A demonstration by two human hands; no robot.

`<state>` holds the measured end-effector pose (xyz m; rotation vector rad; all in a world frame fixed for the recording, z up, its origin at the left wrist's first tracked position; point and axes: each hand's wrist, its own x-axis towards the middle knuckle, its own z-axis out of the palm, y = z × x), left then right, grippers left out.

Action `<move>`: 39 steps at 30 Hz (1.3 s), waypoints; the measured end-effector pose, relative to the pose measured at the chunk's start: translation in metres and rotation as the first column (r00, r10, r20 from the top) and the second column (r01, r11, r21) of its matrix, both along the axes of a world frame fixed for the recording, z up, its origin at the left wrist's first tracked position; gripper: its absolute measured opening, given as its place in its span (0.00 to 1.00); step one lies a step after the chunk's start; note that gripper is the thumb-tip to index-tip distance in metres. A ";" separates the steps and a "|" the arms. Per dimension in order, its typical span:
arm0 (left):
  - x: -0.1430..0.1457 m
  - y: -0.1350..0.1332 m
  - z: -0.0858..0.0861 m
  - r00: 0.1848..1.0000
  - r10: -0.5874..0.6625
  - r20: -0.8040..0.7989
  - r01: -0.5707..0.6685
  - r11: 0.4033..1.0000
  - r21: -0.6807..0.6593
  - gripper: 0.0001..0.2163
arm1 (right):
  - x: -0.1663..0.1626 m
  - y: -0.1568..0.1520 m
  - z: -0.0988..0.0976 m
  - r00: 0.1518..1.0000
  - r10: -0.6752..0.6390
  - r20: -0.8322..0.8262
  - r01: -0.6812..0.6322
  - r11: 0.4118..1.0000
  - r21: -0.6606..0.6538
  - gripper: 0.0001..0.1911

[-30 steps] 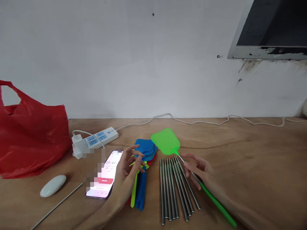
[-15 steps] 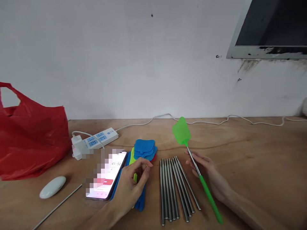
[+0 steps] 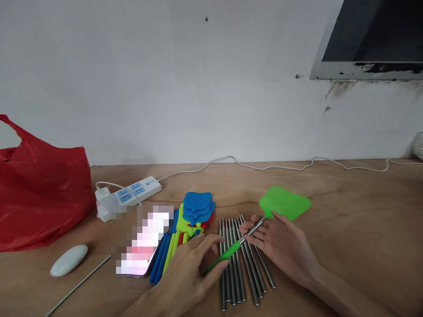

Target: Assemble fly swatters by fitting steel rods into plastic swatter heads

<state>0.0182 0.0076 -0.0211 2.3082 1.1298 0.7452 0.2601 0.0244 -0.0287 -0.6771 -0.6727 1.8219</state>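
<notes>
A green fly swatter (image 3: 286, 203) with a metal shaft and a green handle lies slantwise over the table, its head at the upper right. My right hand (image 3: 284, 246) holds the shaft close to the head between thumb and fingers. Around the handle's lower end curls my left hand (image 3: 194, 268), whose palm hides the tip. Beneath the swatter, several metal rods (image 3: 233, 277) lie fanned out. A pile of blue swatter heads (image 3: 197, 207) rests behind my left hand, along with yellow and red pieces and several coloured handles (image 3: 161, 259) partly covered by that hand.
Left of the handles lies a lit phone (image 3: 145, 251), its screen partly pixelated. A white power strip (image 3: 145, 188) with a plugged-in charger sits behind it. Farther left are a red plastic bag (image 3: 46, 193) and a white oval object (image 3: 69, 260). A cable (image 3: 277, 168) runs along the wall.
The swatter has swung from steeply upright to slanting, with its head now farther right and its handle toward the left. My left hand has closed around the handle; my right hand has shifted up beside the head.
</notes>
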 end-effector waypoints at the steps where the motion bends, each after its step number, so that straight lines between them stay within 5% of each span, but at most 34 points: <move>1: 0.000 0.000 -0.001 0.999 -0.018 -0.030 0.018 1.000 -0.002 0.09 | 0.000 0.000 0.000 1.000 0.003 -0.001 -0.003 1.000 0.004 0.20; 6: -0.001 0.001 0.001 0.999 -0.028 -0.044 0.027 0.999 -0.018 0.07 | -0.001 0.002 0.002 0.998 -0.003 0.057 0.004 1.000 -0.009 0.25; 14: -0.006 0.002 0.003 0.999 0.034 0.003 -0.034 0.999 0.016 0.06 | 0.006 0.012 -0.007 0.892 -0.421 0.162 0.424 0.906 0.018 0.11; 27: -0.007 0.002 -0.003 0.993 0.102 -0.064 -0.100 0.994 0.031 0.07 | -0.007 0.004 -0.018 0.936 -0.298 0.189 0.291 0.954 0.067 0.20; 39: -0.009 0.005 0.000 0.995 -0.022 -0.099 0.027 0.998 0.052 0.10 | -0.012 -0.002 -0.007 0.956 -0.174 0.237 0.158 0.984 0.087 0.20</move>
